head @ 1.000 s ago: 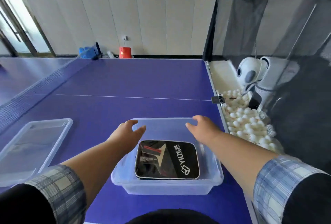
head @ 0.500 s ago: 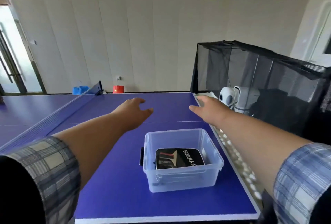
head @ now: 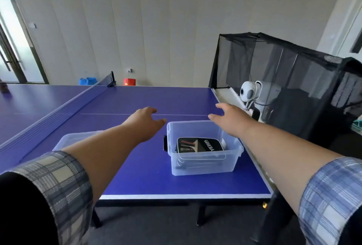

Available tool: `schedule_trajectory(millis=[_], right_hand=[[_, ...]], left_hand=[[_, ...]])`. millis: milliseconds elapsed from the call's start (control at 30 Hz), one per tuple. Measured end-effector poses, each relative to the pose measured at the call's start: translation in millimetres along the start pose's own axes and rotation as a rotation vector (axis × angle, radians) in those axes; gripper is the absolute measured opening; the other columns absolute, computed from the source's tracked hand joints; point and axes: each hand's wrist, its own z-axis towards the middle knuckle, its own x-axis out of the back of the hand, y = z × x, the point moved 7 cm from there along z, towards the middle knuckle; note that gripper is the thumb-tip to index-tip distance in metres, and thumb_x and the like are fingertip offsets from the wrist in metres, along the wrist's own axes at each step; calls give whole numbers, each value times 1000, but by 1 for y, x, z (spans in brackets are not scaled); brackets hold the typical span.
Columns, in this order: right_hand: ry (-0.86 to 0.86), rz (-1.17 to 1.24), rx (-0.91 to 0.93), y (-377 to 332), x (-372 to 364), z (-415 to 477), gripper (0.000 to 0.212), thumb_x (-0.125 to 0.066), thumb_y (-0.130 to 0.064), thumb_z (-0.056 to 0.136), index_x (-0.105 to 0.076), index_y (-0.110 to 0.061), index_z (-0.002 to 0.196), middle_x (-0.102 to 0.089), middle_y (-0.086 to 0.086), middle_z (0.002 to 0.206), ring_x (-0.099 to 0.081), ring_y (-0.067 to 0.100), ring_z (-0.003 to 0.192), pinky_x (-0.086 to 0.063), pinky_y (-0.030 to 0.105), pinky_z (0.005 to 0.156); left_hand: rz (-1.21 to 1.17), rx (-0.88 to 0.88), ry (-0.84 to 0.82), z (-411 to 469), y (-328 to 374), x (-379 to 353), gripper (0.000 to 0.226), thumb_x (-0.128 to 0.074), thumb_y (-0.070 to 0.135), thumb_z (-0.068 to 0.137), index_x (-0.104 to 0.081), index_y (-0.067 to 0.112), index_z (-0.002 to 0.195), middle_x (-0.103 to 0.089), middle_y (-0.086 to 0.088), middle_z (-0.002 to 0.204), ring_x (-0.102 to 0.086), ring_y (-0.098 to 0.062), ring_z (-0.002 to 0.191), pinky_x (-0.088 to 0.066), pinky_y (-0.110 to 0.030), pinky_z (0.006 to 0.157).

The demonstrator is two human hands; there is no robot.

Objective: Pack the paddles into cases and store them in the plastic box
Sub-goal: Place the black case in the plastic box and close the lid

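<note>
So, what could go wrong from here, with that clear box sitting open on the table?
The plastic box stands close to the table's right edge, so a knock from the right hand might push it off. It stands open, so the paddle case inside could spill out. The lid lies to the left, partly behind the left forearm, which might sweep it away.

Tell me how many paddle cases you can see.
1: the case lies flat in the box on the table; another may be hidden under it.
</note>
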Motion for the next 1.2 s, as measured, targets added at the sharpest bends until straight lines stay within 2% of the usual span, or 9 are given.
schedule_trajectory(millis=[133,333,500,667,767,967,1067,1133,1200], right_hand=[[-34,37,0,13,-45,3,63,-58,-54,91,-40,-31,148,-45,4,151,-57,24,112,-45,31,87],[-68,86,19,18,-114,33,51,-56,-45,96,-48,-26,143,-52,3,145,-54,26,125,-46,39,101],[-171,98,92,-8,-196,62,43,-55,-42,96,-53,-28,137,-59,2,135,-56,24,119,-46,37,99],[-311,138,195,-62,-281,80,42,-56,-40,97,-54,-28,137,-57,-2,136,-56,18,105,-41,27,84],[-426,135,203,-98,-341,88,45,-54,-43,97,-51,-31,140,-53,-7,140,-48,10,99,-40,28,83],[-605,143,53,-173,-484,117,49,-50,-44,99,-46,-27,145,-49,-5,147,-50,17,128,-42,31,95],[-716,172,-138,-208,-562,126,52,-48,-44,98,-44,-25,147,-47,-6,149,-49,21,130,-41,32,94],[-808,158,-262,-226,-609,126,34,-47,-44,97,-56,-29,127,-58,-6,120,-57,23,105,-41,30,75],[-817,132,-362,-240,-644,133,17,-47,-43,97,-48,-30,108,-49,-6,87,-47,19,74,-33,28,56]], left_hand=[[3,75,-15,-3,-33,-32,65,-54,60,89,-42,31,146,-47,0,146,-56,-14,81,-40,-28,60],[-27,236,-6,2,-103,-81,61,-55,54,91,-41,30,145,-45,0,146,-55,-15,84,-42,-28,66],[-15,457,17,-5,-194,-100,62,-58,49,91,-40,26,146,-49,-2,141,-54,-11,76,-42,-27,67],[-4,686,45,-28,-295,-94,66,-60,47,89,-42,20,146,-50,-10,142,-59,-27,114,-47,-36,92],[10,765,50,-32,-358,-84,68,-61,47,88,-41,19,146,-51,-10,141,-55,-26,122,-46,-37,96],[8,877,33,4,-513,-61,69,-61,45,89,-39,16,148,-47,-14,146,-53,-31,126,-46,-39,97],[25,884,-63,39,-591,-57,61,-57,44,91,-43,18,144,-54,-11,136,-63,-28,101,-49,-35,77],[22,896,-107,59,-634,-56,57,-54,40,91,-44,20,143,-56,-10,130,-63,-24,84,-45,-31,65],[0,921,-129,78,-672,-57,54,-53,36,90,-45,19,141,-57,-10,126,-64,-28,84,-46,-32,64]])
